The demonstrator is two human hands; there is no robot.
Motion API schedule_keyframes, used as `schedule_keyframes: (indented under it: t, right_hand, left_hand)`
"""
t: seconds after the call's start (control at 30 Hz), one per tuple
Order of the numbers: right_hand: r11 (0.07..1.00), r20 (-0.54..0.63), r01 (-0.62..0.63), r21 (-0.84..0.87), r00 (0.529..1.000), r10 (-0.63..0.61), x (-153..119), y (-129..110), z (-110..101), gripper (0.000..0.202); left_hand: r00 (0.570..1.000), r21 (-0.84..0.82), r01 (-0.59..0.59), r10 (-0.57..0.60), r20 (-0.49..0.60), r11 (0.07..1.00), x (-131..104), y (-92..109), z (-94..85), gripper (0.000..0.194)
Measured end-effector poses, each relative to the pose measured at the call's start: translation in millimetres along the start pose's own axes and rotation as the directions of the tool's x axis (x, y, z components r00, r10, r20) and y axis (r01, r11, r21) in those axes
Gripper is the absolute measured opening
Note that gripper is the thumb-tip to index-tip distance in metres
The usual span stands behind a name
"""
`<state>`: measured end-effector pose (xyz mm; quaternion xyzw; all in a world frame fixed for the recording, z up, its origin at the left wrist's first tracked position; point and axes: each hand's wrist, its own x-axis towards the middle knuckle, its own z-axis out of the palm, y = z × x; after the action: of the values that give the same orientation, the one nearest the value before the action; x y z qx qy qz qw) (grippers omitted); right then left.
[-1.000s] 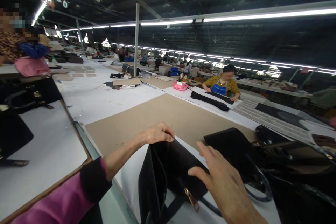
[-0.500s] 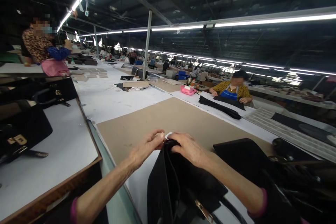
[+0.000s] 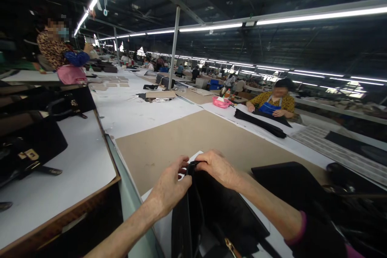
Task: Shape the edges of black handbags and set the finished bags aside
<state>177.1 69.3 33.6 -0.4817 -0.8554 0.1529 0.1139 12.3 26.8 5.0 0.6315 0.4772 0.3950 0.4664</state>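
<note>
A black bag (image 3: 223,205) stands in front of me at the table's near edge, its top folds pointing up and away. My left hand (image 3: 173,183) pinches the bag's upper left edge between thumb and fingers. From the other side, my right hand (image 3: 216,167) grips the same top corner, fingers curled over it. A gold zipper pull (image 3: 231,246) shows low on the bag. Just beyond the hands, a corner of white paper (image 3: 197,154) sticks out. The fingertips partly hide the edge they hold.
Brown board (image 3: 169,137) covers the table ahead. Black pieces (image 3: 290,181) lie at right. Finished black bags with gold clasps (image 3: 28,154) stand on the left table. A pink basket (image 3: 221,102) is farther off. One co-worker (image 3: 273,102) sits across; another (image 3: 65,56) stands far left.
My left hand has moved down and closed onto the bag's edge, thumb now on its near side. My right hand stays at the top corner. The view has shifted slightly left.
</note>
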Motion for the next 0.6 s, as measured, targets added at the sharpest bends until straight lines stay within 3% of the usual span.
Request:
schedule_keyframes:
  t: [0.07, 0.17, 0.23, 0.4, 0.5, 0.6]
  right_hand:
    - [0.999, -0.011, -0.040, 0.019, 0.999, 0.041, -5, -2, -3, 0.016]
    - [0.983, -0.017, -0.156, 0.094, 0.987, 0.158, -17, -4, -6, 0.049]
    - [0.970, -0.018, -0.196, 0.143, 0.979, 0.201, -24, -5, -7, 0.054]
    - [0.972, -0.077, -0.160, 0.170, 0.982, 0.175, -30, -5, -7, 0.027]
    - [0.991, -0.065, -0.115, 0.073, 0.991, 0.120, -24, -5, -10, 0.013]
    - [0.994, -0.025, -0.086, -0.071, 0.996, 0.084, -16, -4, -11, 0.020]
  left_hand:
    - [0.999, 0.048, -0.021, 0.022, -0.027, 0.999, -2, 3, 0.6, 0.042]
    - [0.996, 0.118, -0.056, 0.064, -0.065, 0.991, -4, 7, 1.8, 0.040]
    - [0.992, 0.187, -0.086, 0.102, -0.078, 0.979, -3, 10, 3.1, 0.037]
    - [0.986, 0.375, -0.131, 0.159, -0.043, 0.918, 10, 12, 9.7, 0.042]
    - [0.987, 0.356, -0.138, 0.157, -0.026, 0.924, 18, 8, 14.7, 0.049]
    - [0.989, 0.279, -0.124, 0.143, -0.048, 0.952, 20, 8, 15.4, 0.047]
